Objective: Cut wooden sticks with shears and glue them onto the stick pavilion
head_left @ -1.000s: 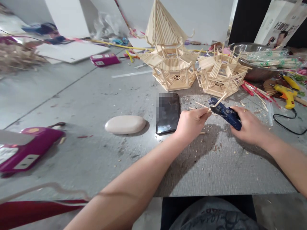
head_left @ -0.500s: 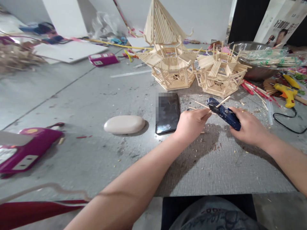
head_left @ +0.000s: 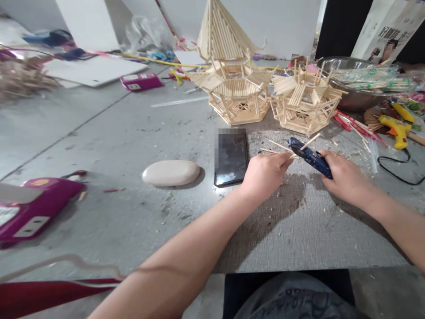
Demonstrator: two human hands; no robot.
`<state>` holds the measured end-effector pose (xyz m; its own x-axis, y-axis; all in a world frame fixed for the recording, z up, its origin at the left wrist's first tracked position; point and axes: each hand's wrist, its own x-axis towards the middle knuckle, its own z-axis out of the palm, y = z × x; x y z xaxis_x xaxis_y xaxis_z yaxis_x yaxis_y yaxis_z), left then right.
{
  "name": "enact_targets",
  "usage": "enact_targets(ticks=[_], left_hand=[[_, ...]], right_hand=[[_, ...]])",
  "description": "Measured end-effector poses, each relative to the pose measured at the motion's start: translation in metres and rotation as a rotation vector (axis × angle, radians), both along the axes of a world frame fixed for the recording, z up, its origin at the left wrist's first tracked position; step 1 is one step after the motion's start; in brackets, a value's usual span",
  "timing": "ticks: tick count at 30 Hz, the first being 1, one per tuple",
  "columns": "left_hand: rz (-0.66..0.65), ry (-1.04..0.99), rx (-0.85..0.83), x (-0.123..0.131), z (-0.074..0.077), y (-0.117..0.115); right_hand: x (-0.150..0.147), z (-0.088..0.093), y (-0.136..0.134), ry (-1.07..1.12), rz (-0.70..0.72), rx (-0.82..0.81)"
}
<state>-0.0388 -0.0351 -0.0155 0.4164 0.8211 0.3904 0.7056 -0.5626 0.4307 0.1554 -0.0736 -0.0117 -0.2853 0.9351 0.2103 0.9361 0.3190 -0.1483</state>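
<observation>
My left hand (head_left: pixel 267 172) is closed, its fingertips pinching a thin wooden stick (head_left: pixel 312 140) that slants up to the right. Wrapped round a dark blue hand cutter (head_left: pixel 315 161) is my right hand (head_left: pixel 345 176). The cutter's head lies across the stick, close to my left fingertips; whether the jaws are closed on it cannot be made out. Two more thin sticks (head_left: pixel 278 145) jut out to the left beyond my left hand; I cannot tell if they are held or lying there. A black phone (head_left: pixel 232 157) lies beside my left wrist.
Behind my hands stand a tall stick pagoda (head_left: pixel 239 84) and a lower stick frame (head_left: pixel 305 104). A yellow glue gun (head_left: pixel 400 130) and a metal bowl (head_left: pixel 355 99) are at right. Left are a pale oval case (head_left: pixel 171 173) and a purple device (head_left: pixel 43 204). Wood crumbs litter the table.
My right hand and the cutter have shifted slightly, and the cutter's head sits a little differently on the stick. My left hand stays nearly in place.
</observation>
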Motion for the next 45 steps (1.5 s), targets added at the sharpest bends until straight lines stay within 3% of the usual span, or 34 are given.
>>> enact_targets(ticks=[19,25,28,33,35,45], left_hand=[[-0.024,-0.045,-0.213,0.002,-0.006,0.005],[0.031,0.011,-0.263,0.003,-0.004,0.008],[0.039,0.074,-0.349,0.004,0.000,0.009],[-0.044,0.130,-0.537,0.004,0.003,0.011],[-0.066,0.150,-0.586,0.004,0.003,0.011],[-0.057,0.174,-0.636,0.004,0.002,0.011]], right_hand=[[0.000,0.004,0.010,-0.096,-0.093,-0.168],[0.001,0.004,0.023,-0.085,-0.076,-0.262],[0.000,0.010,0.027,-0.051,-0.059,-0.375],[0.001,0.018,0.022,0.115,-0.154,-0.833],[0.002,0.017,0.019,0.174,-0.162,-0.908],[-0.004,0.012,0.022,0.134,-0.196,-0.870]])
